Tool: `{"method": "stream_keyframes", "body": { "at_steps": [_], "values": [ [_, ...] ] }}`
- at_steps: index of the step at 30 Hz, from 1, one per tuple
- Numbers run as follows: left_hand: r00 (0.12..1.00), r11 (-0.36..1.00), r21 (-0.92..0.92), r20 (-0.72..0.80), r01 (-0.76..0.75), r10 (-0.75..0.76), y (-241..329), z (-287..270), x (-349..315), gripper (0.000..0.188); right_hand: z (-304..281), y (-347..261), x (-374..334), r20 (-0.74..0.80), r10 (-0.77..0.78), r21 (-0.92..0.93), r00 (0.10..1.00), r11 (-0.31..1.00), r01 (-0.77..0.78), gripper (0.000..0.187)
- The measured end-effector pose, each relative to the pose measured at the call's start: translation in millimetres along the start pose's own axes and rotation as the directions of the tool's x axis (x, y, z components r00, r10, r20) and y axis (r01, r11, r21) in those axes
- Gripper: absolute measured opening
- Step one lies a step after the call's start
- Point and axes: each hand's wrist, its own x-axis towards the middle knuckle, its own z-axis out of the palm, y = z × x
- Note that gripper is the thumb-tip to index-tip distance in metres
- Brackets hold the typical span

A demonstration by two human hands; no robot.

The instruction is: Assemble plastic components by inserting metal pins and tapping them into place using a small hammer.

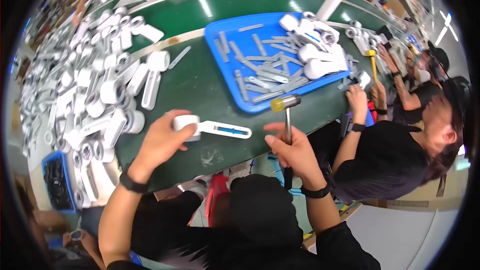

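My left hand (162, 140) grips the round head of a white plastic handle part (212, 127) that lies on the green table (200, 85), its long arm with a blue-grey insert pointing right. My right hand (292, 152) holds a small mallet (286, 103) by its shaft, upright, with the yellow and grey head raised just right of the part's far end.
A blue tray (227, 37) behind the mallet holds several grey strips and white parts. A large heap of white parts (85, 85) fills the left. A small blue bin (55, 180) sits lower left. A person in black (390, 155) works at my right with another mallet (371, 56) beyond.
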Motion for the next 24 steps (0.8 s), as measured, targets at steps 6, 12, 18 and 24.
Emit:
{"method": "stream_keyframes", "body": {
  "at_steps": [6, 12, 18, 24],
  "values": [
    [0.997, 0.998, -0.005, -0.035, 0.066, -0.066, -7, -2, -5, 0.053, 45, 4, 37, 0.192, 0.081, -0.09, 0.978, 0.994, -0.065, 0.044],
    [0.958, 0.886, 0.438, -0.157, -0.152, 0.242, -15, 8, -8, 0.065, 48, 13, 54, 0.162, 0.114, -0.175, 0.98, 0.981, -0.085, 0.041],
    [0.942, 0.706, 0.687, -0.092, -0.175, 0.323, -13, 18, -11, 0.06, 54, 9, 55, 0.153, 0.072, -0.321, 0.986, 0.947, -0.019, 0.035],
    [0.906, 0.652, 0.69, 0.014, -0.316, 0.423, -11, 13, -3, 0.045, 51, 0, 53, 0.183, 0.039, -0.367, 0.982, 0.93, 0.031, 0.031]
  ]
}}
